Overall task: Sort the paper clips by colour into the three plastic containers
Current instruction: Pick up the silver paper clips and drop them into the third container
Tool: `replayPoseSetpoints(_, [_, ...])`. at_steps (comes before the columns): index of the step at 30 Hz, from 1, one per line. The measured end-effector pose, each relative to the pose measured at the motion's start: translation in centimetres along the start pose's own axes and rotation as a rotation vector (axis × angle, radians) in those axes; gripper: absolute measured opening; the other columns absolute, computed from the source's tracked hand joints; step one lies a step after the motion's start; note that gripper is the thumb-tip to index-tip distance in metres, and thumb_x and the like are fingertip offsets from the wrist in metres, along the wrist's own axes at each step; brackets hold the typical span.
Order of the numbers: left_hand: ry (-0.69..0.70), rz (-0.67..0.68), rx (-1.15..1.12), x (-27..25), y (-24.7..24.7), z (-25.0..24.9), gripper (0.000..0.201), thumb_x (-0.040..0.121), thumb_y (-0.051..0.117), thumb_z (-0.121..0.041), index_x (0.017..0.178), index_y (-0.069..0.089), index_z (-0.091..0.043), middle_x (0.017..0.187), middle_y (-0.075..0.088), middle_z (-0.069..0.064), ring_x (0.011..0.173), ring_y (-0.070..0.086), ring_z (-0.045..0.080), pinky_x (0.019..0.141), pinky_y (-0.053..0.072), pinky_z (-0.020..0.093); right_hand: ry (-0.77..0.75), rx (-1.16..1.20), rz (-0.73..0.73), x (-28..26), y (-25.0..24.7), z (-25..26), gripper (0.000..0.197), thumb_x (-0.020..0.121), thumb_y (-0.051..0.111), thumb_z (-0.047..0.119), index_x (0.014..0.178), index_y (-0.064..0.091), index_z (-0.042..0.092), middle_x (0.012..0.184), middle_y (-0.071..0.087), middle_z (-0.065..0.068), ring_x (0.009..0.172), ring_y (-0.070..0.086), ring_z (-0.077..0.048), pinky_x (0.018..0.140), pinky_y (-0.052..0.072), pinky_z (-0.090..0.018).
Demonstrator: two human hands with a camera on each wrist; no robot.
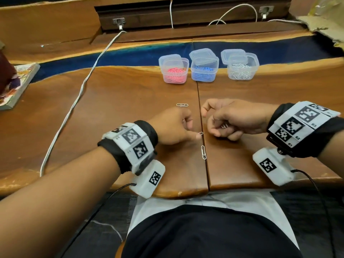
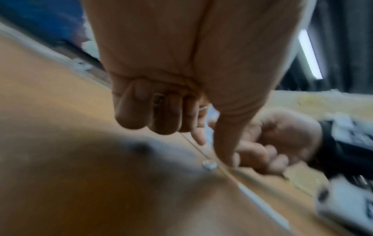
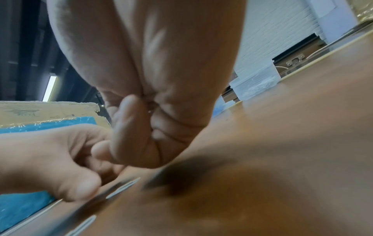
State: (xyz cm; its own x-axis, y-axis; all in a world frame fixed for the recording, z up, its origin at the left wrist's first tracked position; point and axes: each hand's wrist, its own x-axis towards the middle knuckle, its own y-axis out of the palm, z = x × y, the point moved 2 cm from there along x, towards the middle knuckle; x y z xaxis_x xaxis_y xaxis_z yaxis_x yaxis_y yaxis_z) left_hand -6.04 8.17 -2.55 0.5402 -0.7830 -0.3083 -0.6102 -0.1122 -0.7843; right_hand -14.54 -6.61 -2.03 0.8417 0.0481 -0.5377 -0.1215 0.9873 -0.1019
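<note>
Three clear plastic containers stand in a row at the back: one with pink clips [image 1: 175,72], one with blue clips [image 1: 203,71], one with white clips [image 1: 242,69]. Three white paper clips lie loose on the wooden table [image 1: 130,108]: one far [image 1: 182,105], one near [image 1: 203,152], one [image 1: 200,134] at my left thumb tip. My left hand [image 1: 193,131] is curled, its thumb [image 2: 226,150] pressing down beside that clip [image 2: 210,164]; a clip [image 2: 158,99] seems tucked in its curled fingers. My right hand [image 1: 214,123] is curled round white clips [image 1: 225,125], just right of the table seam.
A white cable [image 1: 80,94] runs across the left of the table. A book [image 1: 16,84] lies at the far left. Each container's lid leans behind it. Torn cardboard [image 1: 327,28] sits at the back right. The table's front edge is close to my body.
</note>
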Motion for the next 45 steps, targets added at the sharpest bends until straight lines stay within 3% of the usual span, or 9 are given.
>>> replayPoseSetpoints(10, [0.039, 0.048, 0.232, 1.2, 0.9, -1.4, 0.012, 0.086, 0.065, -0.022, 0.084, 0.067, -0.01, 0.078, 0.064, 0.004, 0.071, 0.056, 0.019, 0.061, 0.042, 0.024, -0.076, -0.487, -0.022, -1.3, 1.2, 0.0, 0.007, 0.085, 0.065, 0.009, 0.078, 0.064, 0.007, 0.058, 0.047, -0.006, 0.043, 0.037, -0.009, 0.039, 0.031, -0.02])
replayPoseSetpoints(15, [-0.016, 0.093, 0.271, 1.1, 1.0, -1.3, 0.016, 0.092, 0.049, -0.019, 0.08, 0.055, -0.011, 0.08, 0.056, 0.008, 0.078, 0.053, 0.027, 0.066, 0.041, 0.029, -0.243, -0.759, -0.003, -1.4, 2.4, -0.3, 0.019, 0.075, 0.08, 0.02, 0.087, 0.066, 0.017, 0.046, 0.049, 0.017, 0.044, 0.044, 0.0, 0.047, 0.033, -0.01])
replayPoseSetpoints(21, [-0.285, 0.028, -0.551, 0.1, -1.3, 0.7, 0.017, 0.085, 0.042, -0.019, 0.068, 0.042, -0.016, 0.062, 0.036, 0.001, 0.046, 0.031, 0.016, 0.044, 0.023, 0.019, -0.29, -0.994, 0.084, -0.6, 3.2, -0.2, 0.013, 0.082, 0.073, 0.02, 0.088, 0.062, 0.02, 0.056, 0.051, 0.034, 0.056, 0.048, 0.009, 0.054, 0.037, -0.011])
replayPoseSetpoints(27, [-0.328, 0.0, -1.119, -0.2, -2.3, 2.5, 0.024, 0.08, 0.041, -0.024, 0.058, 0.031, -0.021, 0.054, 0.026, -0.004, 0.045, 0.016, 0.01, 0.044, 0.008, 0.019, -0.226, -1.162, 0.169, 0.0, 3.2, -0.1, 0.014, 0.092, 0.06, 0.025, 0.082, 0.056, 0.016, 0.07, 0.053, 0.007, 0.066, 0.048, -0.01, 0.064, 0.04, -0.028])
replayPoseSetpoints(30, [-0.277, -0.008, -1.235, -0.1, -2.3, 2.8, 0.031, 0.081, 0.042, -0.024, 0.053, 0.029, -0.021, 0.051, 0.026, -0.003, 0.04, 0.018, 0.01, 0.042, 0.008, 0.019, -0.187, -1.077, 0.073, 0.0, 2.5, 0.2, 0.021, 0.099, 0.047, 0.027, 0.081, 0.045, 0.016, 0.07, 0.047, 0.004, 0.061, 0.041, -0.01, 0.059, 0.035, -0.023])
replayPoseSetpoints(34, [-0.191, -0.039, -1.363, 0.1, -2.7, 3.1, 0.029, 0.079, 0.041, -0.024, 0.054, 0.029, -0.018, 0.049, 0.026, -0.001, 0.039, 0.016, 0.012, 0.043, 0.008, 0.02, -0.021, -0.243, 0.018, 0.7, 1.2, 1.2, 0.009, 0.092, 0.036, 0.012, 0.083, 0.038, 0.014, 0.065, 0.037, -0.004, 0.049, 0.03, -0.015, 0.042, 0.025, -0.023])
replayPoseSetpoints(38, [-0.094, -0.033, -1.445, 0.0, -2.9, 3.0, 0.023, 0.078, 0.035, -0.022, 0.056, 0.031, -0.015, 0.051, 0.026, 0.001, 0.046, 0.01, 0.014, 0.045, 0.007, 0.021, -0.017, 0.186, 0.092, 1.9, -0.2, 2.4, 0.015, 0.085, 0.029, 0.009, 0.075, 0.036, 0.018, 0.063, 0.036, -0.006, 0.05, 0.024, -0.015, 0.036, 0.02, -0.017])
replayPoseSetpoints(42, [-0.035, -0.01, -1.526, 0.1, -2.9, 3.3, 0.015, 0.074, 0.035, -0.02, 0.061, 0.038, -0.012, 0.054, 0.03, 0.002, 0.044, 0.013, 0.013, 0.045, 0.009, 0.019, -0.003, 0.162, -0.015, 4.0, -0.9, 3.2, 0.012, 0.087, 0.035, 0.009, 0.09, 0.045, 0.016, 0.066, 0.042, -0.006, 0.048, 0.03, -0.012, 0.036, 0.019, -0.018])
replayPoseSetpoints(45, [-0.052, 0.011, -1.554, 0.2, -2.9, 3.7, 0.022, 0.08, 0.03, -0.022, 0.065, 0.042, -0.012, 0.058, 0.032, 0.002, 0.046, 0.013, 0.012, 0.045, 0.009, 0.02, -0.039, -0.319, -0.262, 5.8, -0.9, 4.0, 0.009, 0.087, 0.057, 0.023, 0.088, 0.056, 0.014, 0.065, 0.049, -0.001, 0.049, 0.039, -0.013, 0.04, 0.03, -0.02])
